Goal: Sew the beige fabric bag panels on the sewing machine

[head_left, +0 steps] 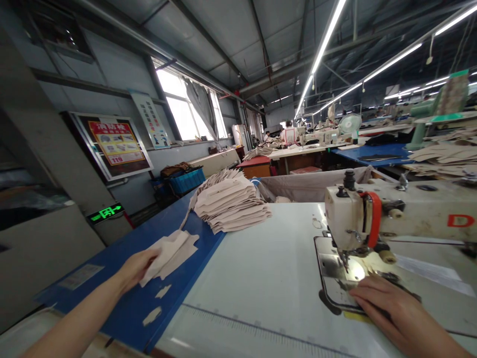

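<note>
My left hand is closed on the near edge of a beige fabric piece, over the blue tabletop. The fingertips are partly hidden by the cloth. Behind it, a thick stack of beige fabric pieces lies across the seam between the blue top and the pale sewing table. My right hand rests with fingers stretched out at the metal plate of a sewing machine, just in front of the lit needle area. No cloth shows under those fingers, though their undersides are hidden.
Two small scraps lie on the blue tabletop. A printed ruler runs along the table's near side. Beyond stand a cloth-lined bin, a blue crate and more worktables with fabric piles. A green thread stand is at right.
</note>
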`<state>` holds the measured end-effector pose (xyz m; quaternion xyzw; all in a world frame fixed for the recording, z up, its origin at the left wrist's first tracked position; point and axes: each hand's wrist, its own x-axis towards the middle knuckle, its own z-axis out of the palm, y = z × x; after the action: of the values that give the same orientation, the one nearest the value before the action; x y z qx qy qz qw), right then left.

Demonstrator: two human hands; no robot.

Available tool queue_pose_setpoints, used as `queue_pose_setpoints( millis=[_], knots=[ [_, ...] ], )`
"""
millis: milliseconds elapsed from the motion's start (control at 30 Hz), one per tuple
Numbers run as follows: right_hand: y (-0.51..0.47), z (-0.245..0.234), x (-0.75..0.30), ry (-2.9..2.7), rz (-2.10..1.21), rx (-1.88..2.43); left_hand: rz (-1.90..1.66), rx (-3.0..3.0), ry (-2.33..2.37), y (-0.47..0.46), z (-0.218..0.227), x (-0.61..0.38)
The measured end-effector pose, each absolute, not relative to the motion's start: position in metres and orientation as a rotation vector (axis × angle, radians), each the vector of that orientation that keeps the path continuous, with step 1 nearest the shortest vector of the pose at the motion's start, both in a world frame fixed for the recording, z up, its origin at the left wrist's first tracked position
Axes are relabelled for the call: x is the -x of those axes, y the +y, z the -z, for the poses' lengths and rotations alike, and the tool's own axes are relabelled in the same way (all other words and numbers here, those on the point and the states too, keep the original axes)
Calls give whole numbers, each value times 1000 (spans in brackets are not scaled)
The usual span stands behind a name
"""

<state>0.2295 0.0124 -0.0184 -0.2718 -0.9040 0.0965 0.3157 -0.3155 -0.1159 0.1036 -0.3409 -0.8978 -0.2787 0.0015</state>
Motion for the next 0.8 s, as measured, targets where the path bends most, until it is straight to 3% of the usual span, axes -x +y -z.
queue_pose_setpoints(
  millis=[133,300,400,600,800],
  knots=[
    [12,19,-230,-2366,-257,711,816,746,-2630,-121,-150,302],
    [11,19,-231,-2374,-307,739,729,1107,-2499,-110,-183,246],
    [10,17,-230,-2387,-327,768,729,1535,-2521,-91,-149,193],
    [6,5,-227,-2423,-274,788,855,2298,-2551,-52,-39,83],
    [-7,-20,-259,-2563,-140,860,923,2567,-2564,-38,-16,50]
  ],
)
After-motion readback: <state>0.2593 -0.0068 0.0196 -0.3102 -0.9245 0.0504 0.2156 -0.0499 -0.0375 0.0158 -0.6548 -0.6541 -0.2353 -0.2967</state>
